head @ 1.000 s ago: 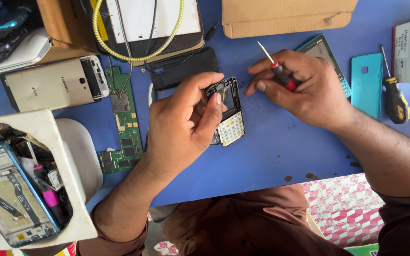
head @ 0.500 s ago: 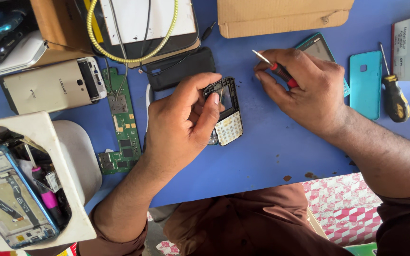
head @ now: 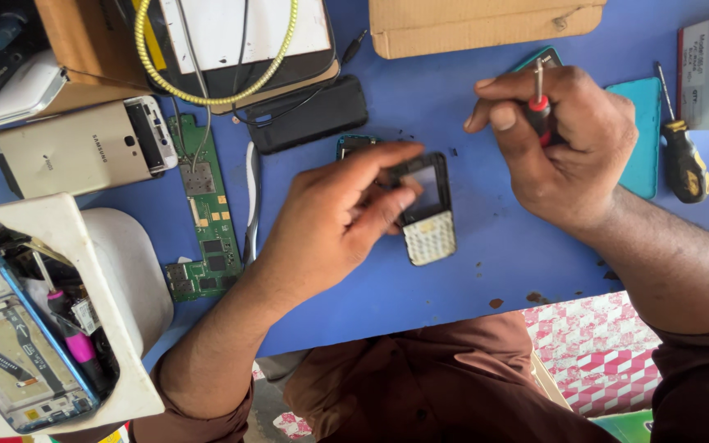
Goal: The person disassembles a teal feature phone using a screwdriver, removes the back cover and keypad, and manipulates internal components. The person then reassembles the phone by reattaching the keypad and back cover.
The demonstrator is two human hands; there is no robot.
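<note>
The left hand (head: 330,221) is pinching a keypad phone (head: 424,213) on the blue mat (head: 453,303), fingers clamped on its upper frame. The right hand (head: 564,143) is gripping a red screwdriver (head: 539,98), lifted clear of the phone. Step in hand appears to be disassembly; re-engaging the tip would demand a steadied phone.

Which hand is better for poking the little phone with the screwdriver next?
Probably the right hand: it already grips the small red screwdriver, raised just beside the keypad phone. The left hand is busy steadying that phone on the blue table with its fingers.
</note>
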